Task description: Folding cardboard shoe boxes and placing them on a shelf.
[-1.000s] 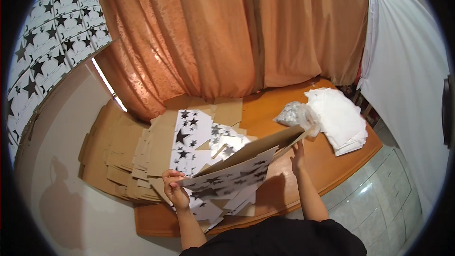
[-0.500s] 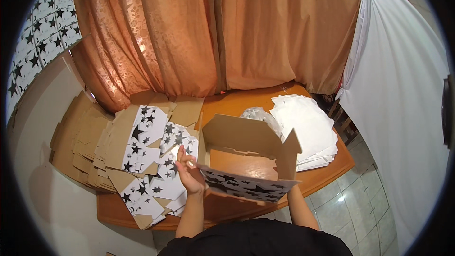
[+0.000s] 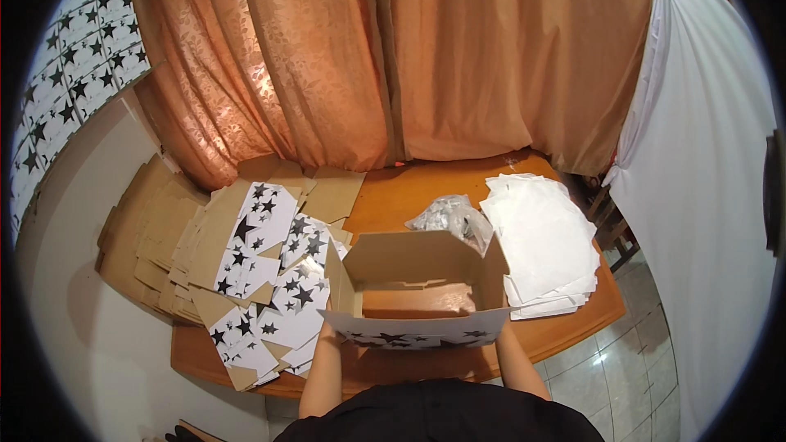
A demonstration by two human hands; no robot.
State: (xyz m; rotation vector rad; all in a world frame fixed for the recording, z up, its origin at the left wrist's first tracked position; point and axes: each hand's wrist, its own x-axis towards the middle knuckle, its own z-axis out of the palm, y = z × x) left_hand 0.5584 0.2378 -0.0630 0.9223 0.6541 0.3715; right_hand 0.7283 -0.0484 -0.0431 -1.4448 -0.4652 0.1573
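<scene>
An unfolded cardboard box (image 3: 417, 327) is in front of me, brown inside with black stars on its white outer side. Its top is open, and the tabletop shows through its bottom opening. My left hand (image 3: 329, 334) is at the box's near left corner, and my right hand (image 3: 505, 334) is at its near right corner. Both hands hold the box from its sides, their fingers mostly hidden behind its near wall. Flat star-printed cardboard blanks (image 3: 258, 233) overlap on the table to the left of the box.
A thick stack of brown blanks (image 3: 147, 237) leans at the far left. Behind the box lies a clear plastic bag (image 3: 450, 214); a pile of white sheets (image 3: 544, 245) is to the right. Orange curtains (image 3: 467, 57) hang behind the wooden table (image 3: 385, 188).
The box has turned level and moved slightly left and nearer. My left hand, whose fingers were raised at the box's left corner, has moved down behind its near wall.
</scene>
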